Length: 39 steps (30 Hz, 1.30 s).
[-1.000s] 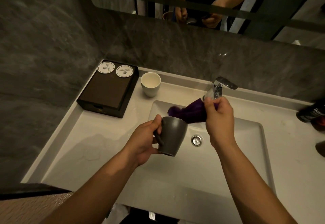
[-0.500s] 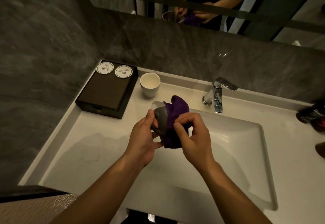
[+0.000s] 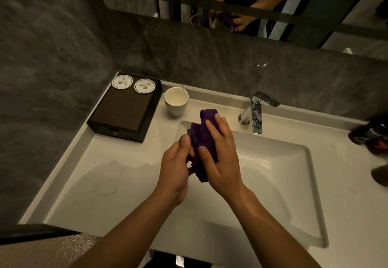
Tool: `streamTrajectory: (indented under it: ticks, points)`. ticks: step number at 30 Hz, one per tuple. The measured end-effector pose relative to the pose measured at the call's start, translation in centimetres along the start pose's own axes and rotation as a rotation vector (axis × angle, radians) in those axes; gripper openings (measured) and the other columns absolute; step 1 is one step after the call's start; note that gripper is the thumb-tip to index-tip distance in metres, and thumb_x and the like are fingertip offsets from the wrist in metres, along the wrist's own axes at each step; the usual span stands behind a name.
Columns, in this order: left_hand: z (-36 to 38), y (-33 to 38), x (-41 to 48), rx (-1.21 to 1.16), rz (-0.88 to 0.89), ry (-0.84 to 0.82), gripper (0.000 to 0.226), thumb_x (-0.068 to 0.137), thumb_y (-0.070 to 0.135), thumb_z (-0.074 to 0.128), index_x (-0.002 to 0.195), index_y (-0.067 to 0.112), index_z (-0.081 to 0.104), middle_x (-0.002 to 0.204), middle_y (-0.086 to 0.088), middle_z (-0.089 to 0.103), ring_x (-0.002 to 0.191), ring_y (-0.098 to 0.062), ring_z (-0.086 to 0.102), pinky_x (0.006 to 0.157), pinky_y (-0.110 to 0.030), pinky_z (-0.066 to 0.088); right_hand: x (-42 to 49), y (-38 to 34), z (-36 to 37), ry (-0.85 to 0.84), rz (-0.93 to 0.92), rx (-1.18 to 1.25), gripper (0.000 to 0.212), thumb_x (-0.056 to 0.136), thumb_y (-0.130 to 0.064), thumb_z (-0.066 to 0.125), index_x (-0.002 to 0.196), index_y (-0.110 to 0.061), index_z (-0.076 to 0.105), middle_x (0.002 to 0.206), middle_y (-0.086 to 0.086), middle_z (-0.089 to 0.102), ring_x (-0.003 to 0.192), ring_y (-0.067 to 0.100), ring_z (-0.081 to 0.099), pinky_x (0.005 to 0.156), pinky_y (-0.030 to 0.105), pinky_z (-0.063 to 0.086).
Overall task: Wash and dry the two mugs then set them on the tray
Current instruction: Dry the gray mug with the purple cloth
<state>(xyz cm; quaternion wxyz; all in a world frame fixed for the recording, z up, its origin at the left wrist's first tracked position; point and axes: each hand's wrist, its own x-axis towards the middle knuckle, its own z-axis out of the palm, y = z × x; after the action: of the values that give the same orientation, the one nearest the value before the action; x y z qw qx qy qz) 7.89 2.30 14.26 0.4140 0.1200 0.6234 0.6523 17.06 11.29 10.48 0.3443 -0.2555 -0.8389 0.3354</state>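
My left hand point(image 3: 175, 169) grips the dark grey mug point(image 3: 188, 133) over the left side of the sink; the mug is almost wholly hidden, only a sliver shows above my thumb. My right hand point(image 3: 220, 156) presses a purple cloth point(image 3: 201, 139) flat around the mug. A white mug point(image 3: 176, 101) stands upright on the counter behind the sink's left corner. Beside it lies the dark brown tray point(image 3: 123, 110), with two round white coasters point(image 3: 133, 84) at its far end.
The white sink basin point(image 3: 273, 183) fills the middle, with a chrome faucet point(image 3: 257, 112) behind it. Dark bottles point(image 3: 371, 135) lie at the right counter edge. Grey stone wall and a mirror rise behind. Wet patches mark the left counter.
The cloth came from near the faucet onto the grey mug. My right hand has gone from pinching the cloth to lying flat over it, covering the mug.
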Motion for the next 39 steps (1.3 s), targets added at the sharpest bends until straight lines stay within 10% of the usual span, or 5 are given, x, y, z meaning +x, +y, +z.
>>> streamTrajectory:
  ticks: [11, 21, 26, 31, 39]
  points:
    - [-1.3, -0.3, 0.3, -0.244, -0.071, 0.046, 0.044, 0.099, 0.049, 0.047, 0.075, 0.013, 0.047, 0.123, -0.028, 0.067, 0.120, -0.039, 0.066, 0.099, -0.063, 0.055, -0.2, -0.2, -2.0, -0.204, 0.238, 0.276, 0.057, 0.105, -0.029, 0.042, 0.159, -0.031, 0.025, 0.170, -0.018, 0.005, 0.154, -0.003, 0.010, 0.117, 0.012, 0.025]
    - [-0.6, -1.0, 0.2, -0.431, -0.094, 0.079, 0.027, 0.111, 0.040, 0.034, 0.118, 0.022, 0.054, 0.128, -0.020, 0.070, 0.120, -0.040, 0.067, 0.097, -0.065, 0.055, -1.1, -1.5, -0.3, 0.025, 0.364, 0.434, 0.057, 0.101, -0.022, 0.040, 0.154, -0.040, 0.031, 0.162, -0.015, 0.030, 0.150, 0.011, 0.031, 0.119, 0.044, 0.039]
    - [-0.3, -0.2, 0.9, -0.535, -0.131, 0.092, 0.026, 0.110, 0.043, 0.036, 0.108, 0.034, 0.061, 0.126, -0.022, 0.071, 0.118, -0.043, 0.068, 0.099, -0.067, 0.052, -0.6, -2.6, 0.8, 0.122, 0.408, 0.340, 0.049, 0.103, -0.045, 0.035, 0.150, -0.050, 0.022, 0.155, -0.018, 0.035, 0.137, -0.009, 0.039, 0.102, 0.010, 0.045]
    - [-0.4, 0.4, 1.6, -0.575, -0.193, 0.138, 0.038, 0.106, 0.052, 0.041, 0.130, 0.029, 0.061, 0.126, -0.019, 0.072, 0.117, -0.040, 0.068, 0.093, -0.061, 0.057, -0.7, -3.2, 0.5, 0.112, 0.526, 0.535, 0.045, 0.096, -0.053, 0.033, 0.140, -0.061, 0.029, 0.152, -0.016, 0.045, 0.133, 0.007, 0.050, 0.090, 0.012, 0.053]
    - [1.1, 1.2, 1.5, -0.329, -0.083, 0.185, 0.048, 0.091, 0.071, 0.054, 0.128, 0.042, 0.060, 0.134, -0.012, 0.063, 0.121, -0.035, 0.065, 0.092, -0.057, 0.060, -0.5, -3.9, 0.2, 0.099, 0.353, 0.353, 0.056, 0.100, -0.038, 0.047, 0.149, -0.049, 0.023, 0.145, -0.030, 0.037, 0.129, -0.018, 0.041, 0.093, 0.005, 0.044]
